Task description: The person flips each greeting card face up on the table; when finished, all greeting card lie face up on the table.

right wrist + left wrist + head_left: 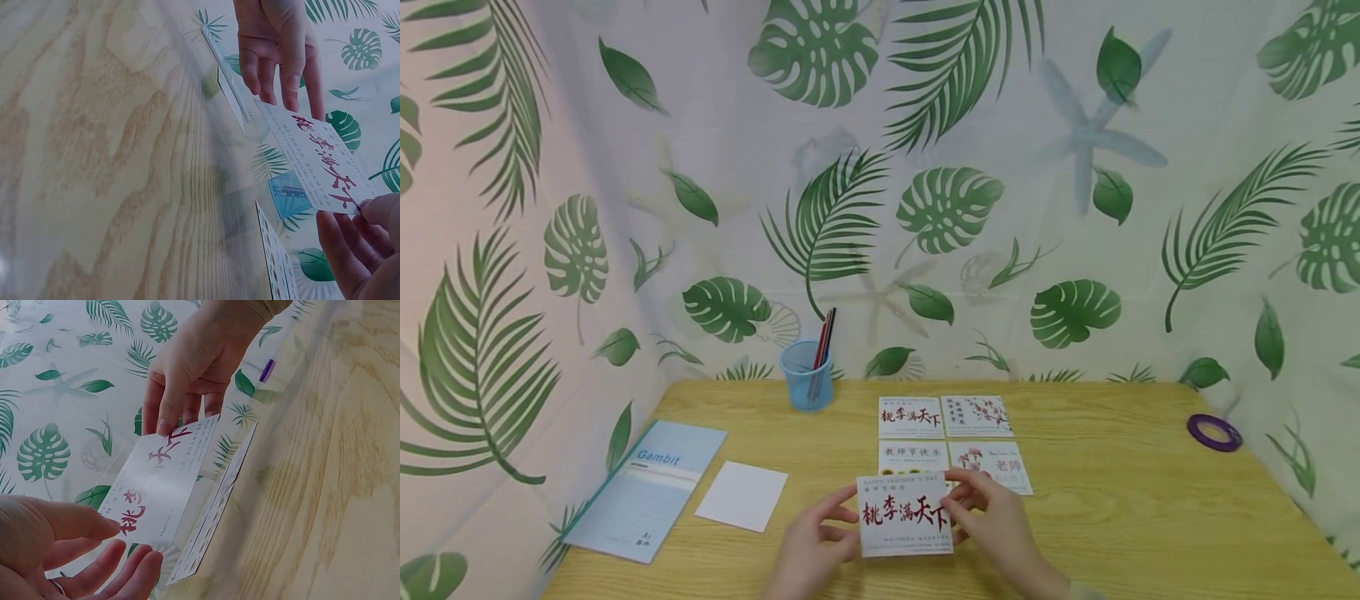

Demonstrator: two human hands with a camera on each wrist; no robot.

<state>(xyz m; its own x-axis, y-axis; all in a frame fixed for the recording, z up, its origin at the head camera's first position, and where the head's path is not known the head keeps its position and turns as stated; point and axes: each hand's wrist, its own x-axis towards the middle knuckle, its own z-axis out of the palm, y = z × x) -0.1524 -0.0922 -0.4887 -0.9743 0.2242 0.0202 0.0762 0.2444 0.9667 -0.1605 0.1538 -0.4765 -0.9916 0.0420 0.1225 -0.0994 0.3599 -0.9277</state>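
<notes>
Raised above the near side of the table is a white greeting card (905, 537) with large red Chinese characters. My right hand (996, 521) pinches its right edge, thumb on the printed face and fingers behind. At the opposite edge my left hand (822, 533) holds the card between thumb and fingers; the left wrist view shows its thumb tip at the card's corner. Just beyond lie more cards in a two-by-two block: a red-lettered card (910, 417), a blossom card (977, 416), a sunflower card (913, 455) partly hidden by the held one, and a pink-flower card (1000, 467).
Left of the hands lies a blank white square (742, 497), beside a light blue Gambit notebook (662, 467). A blue mesh pen cup (807, 379) with several pens stands at the back. A purple tape roll (1214, 432) lies near the right edge of the wooden table (1150, 517).
</notes>
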